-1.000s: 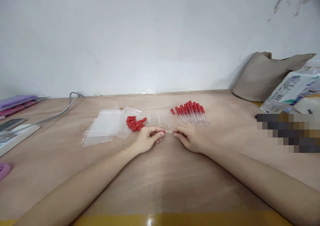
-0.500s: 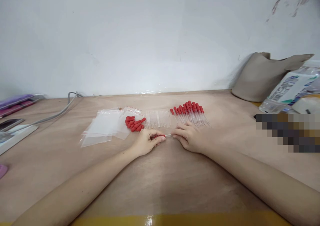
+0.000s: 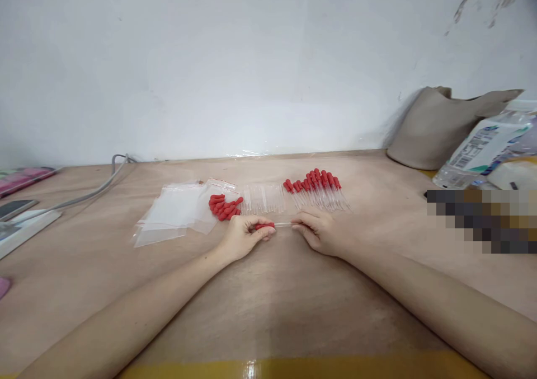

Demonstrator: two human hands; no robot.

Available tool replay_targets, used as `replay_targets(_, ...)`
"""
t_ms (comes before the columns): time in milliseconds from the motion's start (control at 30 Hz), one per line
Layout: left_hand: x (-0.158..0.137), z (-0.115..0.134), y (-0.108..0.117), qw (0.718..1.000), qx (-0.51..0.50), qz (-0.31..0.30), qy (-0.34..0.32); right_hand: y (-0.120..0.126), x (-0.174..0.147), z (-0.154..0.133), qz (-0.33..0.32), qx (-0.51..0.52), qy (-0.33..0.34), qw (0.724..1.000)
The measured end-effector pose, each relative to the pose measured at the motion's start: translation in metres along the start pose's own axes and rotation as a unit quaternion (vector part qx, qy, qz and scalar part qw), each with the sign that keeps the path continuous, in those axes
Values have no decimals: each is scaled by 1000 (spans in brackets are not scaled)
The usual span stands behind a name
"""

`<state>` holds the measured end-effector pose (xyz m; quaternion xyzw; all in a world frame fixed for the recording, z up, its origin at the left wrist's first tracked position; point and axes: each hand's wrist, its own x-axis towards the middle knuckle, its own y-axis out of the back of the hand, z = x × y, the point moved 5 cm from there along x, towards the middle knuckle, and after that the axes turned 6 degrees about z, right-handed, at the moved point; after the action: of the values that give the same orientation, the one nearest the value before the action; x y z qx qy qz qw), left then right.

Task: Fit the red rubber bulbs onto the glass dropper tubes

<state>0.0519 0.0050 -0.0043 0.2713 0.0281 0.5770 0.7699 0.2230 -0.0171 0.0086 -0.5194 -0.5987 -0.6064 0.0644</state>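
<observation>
My left hand pinches a red rubber dropper bulb between thumb and fingers. A thin clear tube runs sideways from the bulb to my right hand, whose closed fingertips grip its far end. Just behind my left hand lies a heap of loose red bulbs. Beyond the gap between the hands, a row of clear tubes rests on the table. Several droppers with red bulbs lie side by side behind my right hand, tips towards me.
Clear zip bags are fanned out at the left. Further left are a grey cable, a phone and a white power strip. A grey-brown bag-like container and a labelled plastic bottle stand at the right, against the wall.
My right fingers have come together around the tube's far end. A longer stretch of tube and more of the red bulb show between my hands.
</observation>
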Motion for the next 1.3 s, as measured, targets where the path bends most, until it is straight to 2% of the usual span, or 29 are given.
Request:
replay_targets(233,-1,-3,-3,999,-19,-16,21,-9,-1,-3,-5,2,0,1000)
replay_targets(933,0,-3,-2,999,32,-20,-12,-25,5,-3,-84,-23,-36,996)
replay_targets(1167,1,-2,1,998,58,-2,-9,-4,13,-11,-140,-88,-17,986)
replay_targets(1233,3,-5,1,999,49,-2,6,8,17,-2,-138,-104,-55,983)
replay_targets(1300,4,-7,1,999,42,-4,8,20,20,17,-120,-98,-136,979)
